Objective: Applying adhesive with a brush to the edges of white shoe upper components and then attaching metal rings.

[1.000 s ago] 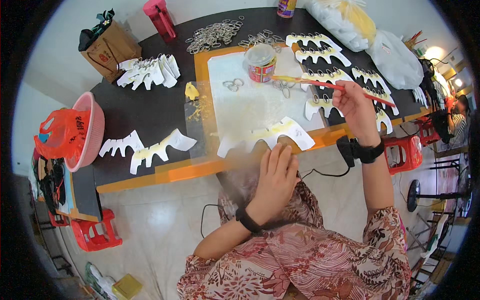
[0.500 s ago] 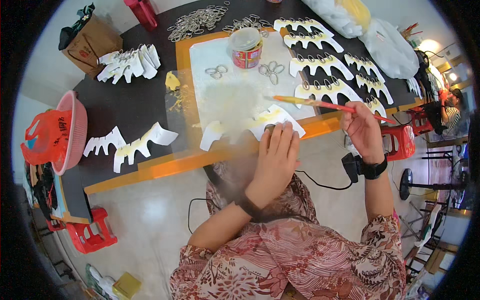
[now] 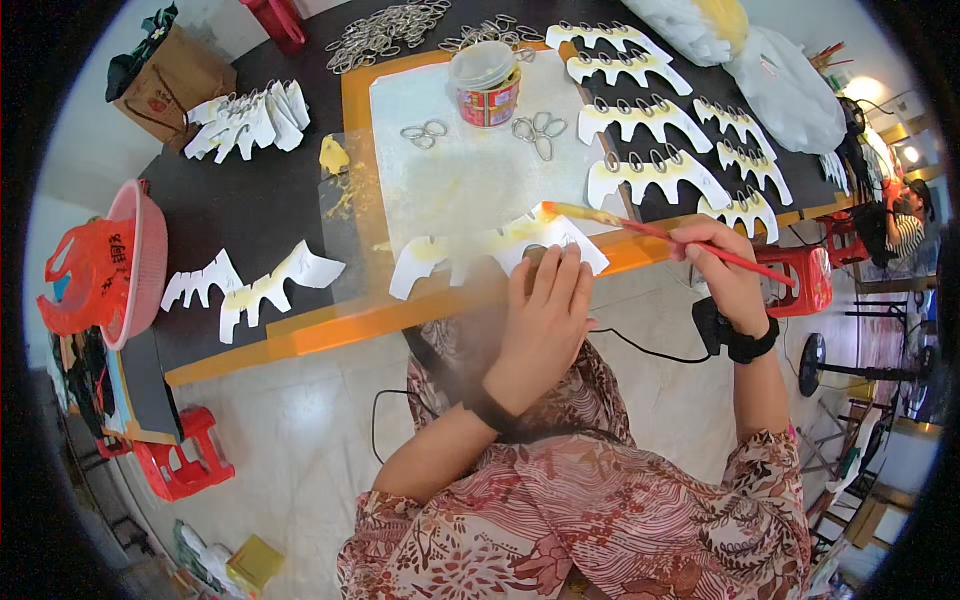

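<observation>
Pink basket (image 3: 140, 262) at the table's left end (red stool (image 3: 180, 462) below), brown paper bag (image 3: 175, 80)

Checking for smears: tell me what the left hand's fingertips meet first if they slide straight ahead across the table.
The left hand presses flat on the white cutout. Straight ahead, its fingertips would likely cross that cutout's yellow-painted edge first, then the pale work sheet; the can sits farther on.
</observation>
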Available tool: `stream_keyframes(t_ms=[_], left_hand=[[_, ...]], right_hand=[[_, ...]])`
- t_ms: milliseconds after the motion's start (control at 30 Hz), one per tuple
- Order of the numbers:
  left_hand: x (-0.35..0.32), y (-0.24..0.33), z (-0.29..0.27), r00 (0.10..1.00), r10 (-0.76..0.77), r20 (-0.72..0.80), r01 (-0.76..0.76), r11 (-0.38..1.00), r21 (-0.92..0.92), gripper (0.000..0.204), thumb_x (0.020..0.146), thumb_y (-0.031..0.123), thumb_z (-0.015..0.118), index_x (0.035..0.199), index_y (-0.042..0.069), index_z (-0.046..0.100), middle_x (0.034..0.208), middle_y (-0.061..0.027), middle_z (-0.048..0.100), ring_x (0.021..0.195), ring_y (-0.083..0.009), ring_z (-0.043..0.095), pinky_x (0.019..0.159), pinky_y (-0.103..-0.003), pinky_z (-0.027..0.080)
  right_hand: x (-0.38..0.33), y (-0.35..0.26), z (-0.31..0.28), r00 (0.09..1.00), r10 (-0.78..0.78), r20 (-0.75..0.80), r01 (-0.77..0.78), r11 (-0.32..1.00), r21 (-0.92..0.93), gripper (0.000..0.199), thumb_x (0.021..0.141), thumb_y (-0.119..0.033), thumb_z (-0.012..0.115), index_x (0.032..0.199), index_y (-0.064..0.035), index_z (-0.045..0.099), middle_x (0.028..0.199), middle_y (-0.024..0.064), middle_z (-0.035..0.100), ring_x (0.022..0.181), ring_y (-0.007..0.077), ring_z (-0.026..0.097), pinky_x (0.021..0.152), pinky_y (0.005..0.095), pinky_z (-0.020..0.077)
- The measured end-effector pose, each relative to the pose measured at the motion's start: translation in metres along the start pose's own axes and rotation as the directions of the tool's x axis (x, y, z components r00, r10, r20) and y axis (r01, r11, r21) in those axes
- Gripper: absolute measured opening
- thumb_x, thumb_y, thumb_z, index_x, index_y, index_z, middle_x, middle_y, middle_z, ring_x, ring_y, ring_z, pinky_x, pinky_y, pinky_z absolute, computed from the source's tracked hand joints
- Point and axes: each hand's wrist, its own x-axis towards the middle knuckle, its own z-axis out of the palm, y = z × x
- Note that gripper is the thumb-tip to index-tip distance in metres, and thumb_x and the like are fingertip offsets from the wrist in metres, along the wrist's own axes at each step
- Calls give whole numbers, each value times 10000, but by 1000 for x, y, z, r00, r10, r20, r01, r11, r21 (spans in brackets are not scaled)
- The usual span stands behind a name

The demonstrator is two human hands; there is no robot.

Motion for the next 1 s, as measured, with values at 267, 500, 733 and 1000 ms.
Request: stream_keyframes(t_ms=[267,500,733,1000], left_hand=[[2,2,-1,1000,-3,17,3,1000,4,630,666,243,721,1194,-1,477,1316,-149,392,1233,-290,358,997,-475,255],[0,0,-2,1000,-1,14,0,999,34,644,659,255,726,1198,-1,483,1307,-148,403,1236,-287,361,1002,-479,247],[2,1,-2,1000,-2,19,1,999,50,636,662,263,722,1193,1,489,1303,-148,405,1232,-288,365,999,-483,250],[2,1,-1,1000,-17,22,16,999,45,642,660,266,722,1197,6,488,1297,-144,408,1231,-285,364,1001,-482,250]], right_hand=[[2,-12,3,975,-191,110,211,955,-208,157,784,23,527,908,8,621,889,92,589,755,160,561,672,269,449],[3,-29,-6,971,-190,145,222,944,-244,157,748,8,547,884,10,626,825,99,595,744,174,562,656,272,441],[9,-21,5,970,-206,132,234,939,-251,162,760,17,543,897,6,629,848,99,595,745,180,566,662,268,443],[2,-33,12,936,-246,251,339,820,-461,242,701,50,543,905,-37,640,895,106,583,758,219,581,670,276,465]])
